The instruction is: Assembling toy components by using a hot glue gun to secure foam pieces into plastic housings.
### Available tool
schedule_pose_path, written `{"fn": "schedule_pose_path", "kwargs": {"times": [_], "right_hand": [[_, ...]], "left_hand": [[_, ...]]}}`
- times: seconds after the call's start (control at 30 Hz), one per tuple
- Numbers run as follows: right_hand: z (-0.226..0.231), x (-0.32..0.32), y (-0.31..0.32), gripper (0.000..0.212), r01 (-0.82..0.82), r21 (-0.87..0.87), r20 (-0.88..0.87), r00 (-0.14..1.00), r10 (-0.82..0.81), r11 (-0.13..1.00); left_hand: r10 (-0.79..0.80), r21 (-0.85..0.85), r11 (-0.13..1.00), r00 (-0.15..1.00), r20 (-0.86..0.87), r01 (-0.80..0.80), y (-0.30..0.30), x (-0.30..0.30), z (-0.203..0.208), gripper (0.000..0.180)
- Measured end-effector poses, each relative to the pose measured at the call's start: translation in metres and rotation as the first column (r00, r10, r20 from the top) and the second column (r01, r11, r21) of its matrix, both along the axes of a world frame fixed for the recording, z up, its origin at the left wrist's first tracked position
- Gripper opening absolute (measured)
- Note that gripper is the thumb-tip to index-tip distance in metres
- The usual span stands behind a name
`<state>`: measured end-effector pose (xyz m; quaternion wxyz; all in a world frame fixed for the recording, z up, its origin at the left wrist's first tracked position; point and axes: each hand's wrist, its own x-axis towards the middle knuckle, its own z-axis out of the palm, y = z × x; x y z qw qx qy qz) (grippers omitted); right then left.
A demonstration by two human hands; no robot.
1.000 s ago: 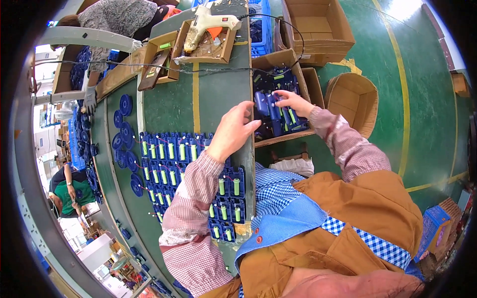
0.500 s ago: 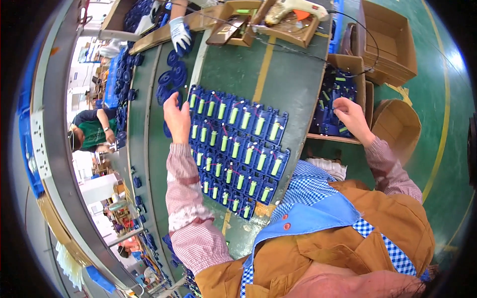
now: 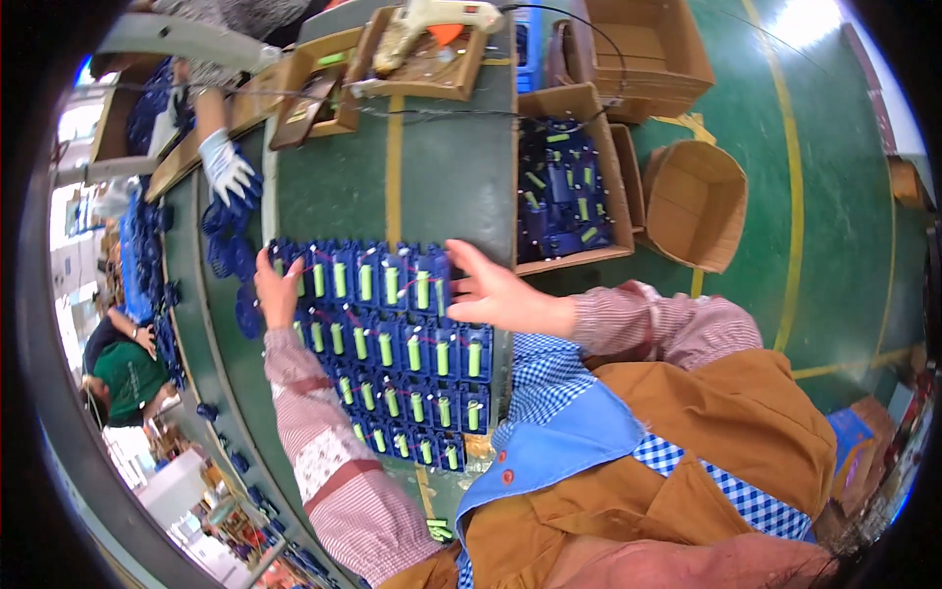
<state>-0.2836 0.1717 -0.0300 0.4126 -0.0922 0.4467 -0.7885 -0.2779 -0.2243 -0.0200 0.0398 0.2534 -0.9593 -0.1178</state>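
Several blue plastic housings, each with a green cylindrical cell and thin red and white wires, lie in rows on the green bench. My left hand (image 3: 280,290) is at the left end of the farthest row (image 3: 365,282), thumb and forefinger on either side of the end housing. At the opposite end, my right hand (image 3: 496,293) presses on the row's edge with thumb and forefinger spread. The row is squeezed close between my hands, and its rightmost housing looks tilted. Nearer rows (image 3: 414,355) lie flat and untouched. My fingers hide part of both end housings.
An open cardboard box (image 3: 626,221) of similar housings stands right of the bench. A glue gun (image 3: 432,22) rests in a tray at the back. A co-worker's gloved hand (image 3: 228,169) is over round blue parts (image 3: 231,250) at left. Another cardboard box (image 3: 697,201) stands farther right.
My right hand has moved from the box to the right end of the farthest row. My left hand has come onto its left end. That row is now narrower. The whole view has shifted.
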Motion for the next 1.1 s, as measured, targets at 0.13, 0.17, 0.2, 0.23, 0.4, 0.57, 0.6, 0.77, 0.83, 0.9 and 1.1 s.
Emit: {"fn": "schedule_pose_path", "kwargs": {"times": [0.13,0.17,0.2,0.23,0.4,0.57,0.6,0.77,0.83,0.9,1.1], "right_hand": [[-0.011,0.011,-0.040,0.084,0.125,0.130,-0.268,0.960,-0.086,0.984],[-0.014,0.009,-0.047,0.083,0.143,0.141,-0.309,0.946,-0.094,0.980],[-0.020,-0.002,-0.046,0.081,0.153,0.146,-0.254,0.961,-0.113,0.977],[-0.022,0.000,-0.055,0.080,0.174,0.122,-0.254,0.957,-0.139,0.977],[-0.035,-0.006,-0.079,0.079,0.282,0.000,-0.143,0.949,-0.279,0.959],[-0.025,-0.006,-0.071,0.077,0.305,0.000,-0.091,0.948,-0.304,0.952],[-0.026,-0.007,-0.066,0.076,0.331,-0.015,-0.048,0.942,-0.332,0.943],[-0.029,-0.033,0.007,0.066,0.396,-0.008,0.100,0.914,-0.393,0.918],[-0.028,-0.045,0.044,0.059,0.413,-0.098,0.242,0.893,-0.381,0.906],[-0.024,-0.061,0.080,0.043,0.448,-0.146,0.415,0.837,-0.357,0.882],[-0.124,-0.109,0.129,0.025,0.522,-0.001,0.770,0.545,-0.332,0.853]], "left_hand": [[0.005,0.293,0.956,1.000,0.026,-0.012,-0.007,0.023,0.005,0.068],[-0.039,0.313,0.949,0.999,0.011,0.034,0.007,0.020,0.005,0.063],[-0.083,0.356,0.933,0.994,0.078,0.050,0.055,-0.004,0.018,0.056],[-0.056,0.432,0.902,0.996,0.067,0.021,0.065,-0.001,0.025,0.055],[0.008,0.740,0.670,0.997,0.078,-0.063,0.118,-0.002,0.040,0.054],[0.120,0.827,0.552,0.992,0.050,-0.109,0.155,0.006,0.034,0.053],[0.126,0.819,0.567,0.992,0.014,-0.084,0.160,0.005,0.029,0.041],[0.070,0.903,0.425,0.997,0.034,-0.060,0.241,-0.017,0.046,0.052],[0.007,0.920,0.386,0.998,-0.070,0.061,0.269,-0.028,0.038,0.054],[-0.095,0.919,0.383,0.993,-0.063,0.095,0.299,-0.046,0.038,0.053],[-0.472,0.612,0.671,0.878,-0.084,0.419,0.351,-0.055,0.015,0.065]]}}
